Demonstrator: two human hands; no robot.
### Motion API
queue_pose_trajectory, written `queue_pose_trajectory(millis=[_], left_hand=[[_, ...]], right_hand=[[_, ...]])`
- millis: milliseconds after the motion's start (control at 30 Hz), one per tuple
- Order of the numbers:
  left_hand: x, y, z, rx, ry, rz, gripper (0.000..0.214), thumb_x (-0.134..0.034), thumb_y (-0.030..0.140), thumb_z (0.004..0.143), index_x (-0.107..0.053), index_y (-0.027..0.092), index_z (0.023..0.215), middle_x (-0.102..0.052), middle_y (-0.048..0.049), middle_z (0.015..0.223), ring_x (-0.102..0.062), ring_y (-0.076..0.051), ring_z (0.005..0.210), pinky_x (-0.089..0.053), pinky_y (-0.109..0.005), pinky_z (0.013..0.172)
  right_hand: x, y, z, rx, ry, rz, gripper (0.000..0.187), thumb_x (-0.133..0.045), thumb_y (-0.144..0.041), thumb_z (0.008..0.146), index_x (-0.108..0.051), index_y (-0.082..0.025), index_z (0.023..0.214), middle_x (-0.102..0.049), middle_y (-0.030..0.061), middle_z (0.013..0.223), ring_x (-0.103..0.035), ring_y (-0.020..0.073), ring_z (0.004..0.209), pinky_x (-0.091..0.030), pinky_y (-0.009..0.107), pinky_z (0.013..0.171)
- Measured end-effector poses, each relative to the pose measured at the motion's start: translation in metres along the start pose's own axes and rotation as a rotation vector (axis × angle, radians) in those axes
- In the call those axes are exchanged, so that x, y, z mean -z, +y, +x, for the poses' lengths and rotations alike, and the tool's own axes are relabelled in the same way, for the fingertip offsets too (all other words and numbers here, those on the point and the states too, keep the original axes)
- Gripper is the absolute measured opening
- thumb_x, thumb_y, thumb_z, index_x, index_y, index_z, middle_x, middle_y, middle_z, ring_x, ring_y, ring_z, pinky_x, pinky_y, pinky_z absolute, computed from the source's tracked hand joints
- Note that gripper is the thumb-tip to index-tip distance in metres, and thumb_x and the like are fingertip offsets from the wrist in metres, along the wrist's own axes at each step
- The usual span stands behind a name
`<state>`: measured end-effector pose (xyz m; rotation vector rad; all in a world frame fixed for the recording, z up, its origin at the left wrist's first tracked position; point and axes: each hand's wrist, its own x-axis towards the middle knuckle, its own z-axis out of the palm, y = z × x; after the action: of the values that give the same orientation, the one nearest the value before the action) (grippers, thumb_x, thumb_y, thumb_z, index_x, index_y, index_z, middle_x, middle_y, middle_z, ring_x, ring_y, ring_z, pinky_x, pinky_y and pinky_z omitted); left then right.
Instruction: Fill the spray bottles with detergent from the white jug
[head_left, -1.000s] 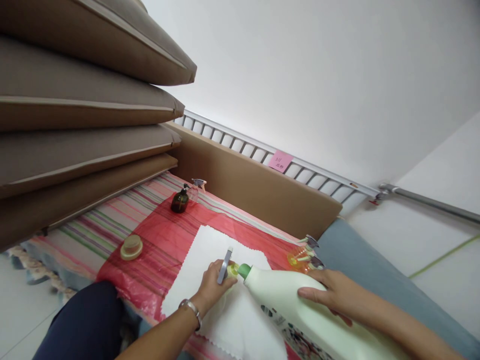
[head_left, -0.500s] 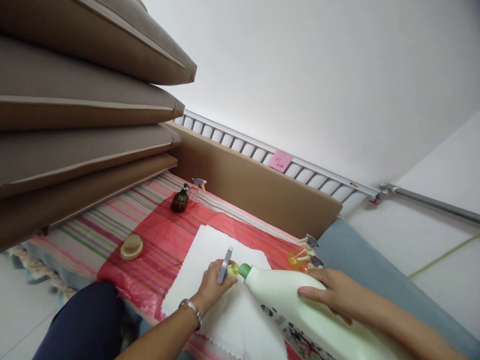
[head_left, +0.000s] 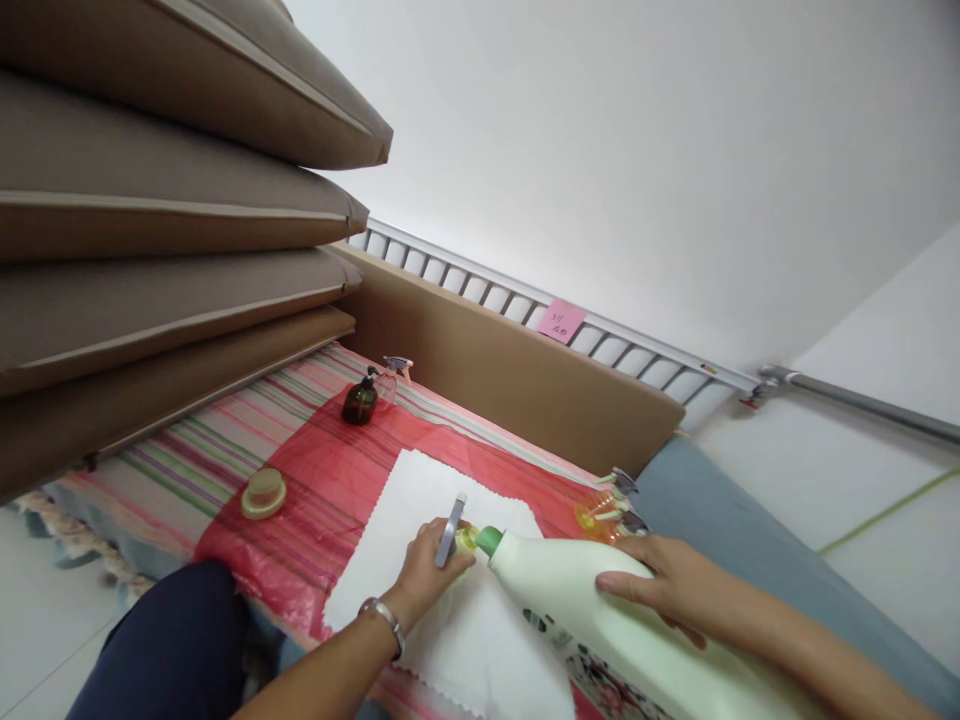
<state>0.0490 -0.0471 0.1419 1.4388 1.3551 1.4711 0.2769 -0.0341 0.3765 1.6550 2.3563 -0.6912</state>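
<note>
My right hand [head_left: 664, 583] grips a large white bottle [head_left: 592, 620] with a green neck, tilted so its mouth points left and down. Its mouth touches the yellow-green opening of a small bottle [head_left: 466, 541] that my left hand [head_left: 427, 577] is wrapped around. A grey pump head [head_left: 450, 530] leans against my left fingers. Both bottles are over a white cloth [head_left: 420, 520] spread on a red plastic sheet [head_left: 315, 480]. A watch sits on my left wrist.
A brown pump bottle [head_left: 360, 400] and a clear spray bottle [head_left: 393, 377] stand at the far end of the striped cover. A tan cap [head_left: 263, 493] lies left. Orange spray bottles [head_left: 604, 512] lie right. Stacked brown cushions [head_left: 150, 230] loom left; a cardboard panel [head_left: 510, 380] backs the surface.
</note>
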Motion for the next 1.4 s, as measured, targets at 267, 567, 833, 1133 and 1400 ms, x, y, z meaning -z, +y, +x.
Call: queue_pose_trajectory(millis=[267, 567, 833, 1133, 1400], left_hand=[[-0.001, -0.0036, 0.0005, -0.01, 0.002, -0.01, 0.037, -0.066, 0.036, 0.071, -0.063, 0.024, 0.105, -0.065, -0.0042, 0.103, -0.057, -0.023, 0.098, -0.042, -0.032, 0.088], [-0.0029, -0.0059, 0.0003, -0.008, 0.006, 0.0, 0.037, -0.066, 0.037, 0.072, -0.062, 0.024, 0.106, -0.064, -0.005, 0.104, -0.056, -0.023, 0.099, -0.041, -0.033, 0.088], [-0.0019, -0.0066, 0.0003, -0.014, -0.007, 0.01, 0.037, -0.066, 0.037, 0.072, -0.063, 0.024, 0.106, -0.064, -0.0042, 0.102, -0.056, -0.023, 0.096, -0.042, -0.033, 0.086], [-0.002, -0.0054, 0.0012, -0.011, -0.007, 0.015, 0.037, -0.066, 0.038, 0.071, -0.063, 0.024, 0.105, -0.064, -0.0042, 0.102, -0.056, -0.023, 0.096, -0.042, -0.033, 0.087], [-0.0011, -0.0036, 0.0006, 0.004, -0.01, 0.015, 0.037, -0.065, 0.038, 0.072, -0.062, 0.024, 0.106, -0.064, -0.0043, 0.101, -0.056, -0.023, 0.095, -0.042, -0.034, 0.086]], right_hand=[[-0.0003, 0.0014, 0.0006, 0.003, 0.005, 0.002, 0.035, -0.052, -0.048, 0.081, -0.059, -0.014, 0.081, -0.054, 0.0019, 0.064, -0.053, 0.0121, 0.047, -0.035, 0.016, 0.029], [-0.0002, 0.0054, 0.001, 0.0, 0.007, 0.003, 0.037, -0.053, -0.051, 0.081, -0.061, -0.015, 0.083, -0.057, 0.0022, 0.065, -0.052, 0.0118, 0.045, -0.036, 0.017, 0.03], [0.0006, 0.0044, 0.0011, -0.011, 0.007, -0.007, 0.037, -0.053, -0.051, 0.08, -0.059, -0.014, 0.083, -0.055, 0.0013, 0.061, -0.052, 0.0122, 0.045, -0.035, 0.017, 0.03], [0.0034, -0.0024, -0.0013, -0.016, -0.005, -0.004, 0.038, -0.053, -0.051, 0.079, -0.058, -0.014, 0.082, -0.054, 0.0009, 0.06, -0.05, 0.0109, 0.042, -0.035, 0.018, 0.031], [0.0041, -0.0024, -0.0015, -0.015, -0.001, 0.001, 0.037, -0.053, -0.052, 0.079, -0.057, -0.015, 0.078, -0.053, -0.0005, 0.057, -0.048, 0.0107, 0.04, -0.034, 0.019, 0.032]])
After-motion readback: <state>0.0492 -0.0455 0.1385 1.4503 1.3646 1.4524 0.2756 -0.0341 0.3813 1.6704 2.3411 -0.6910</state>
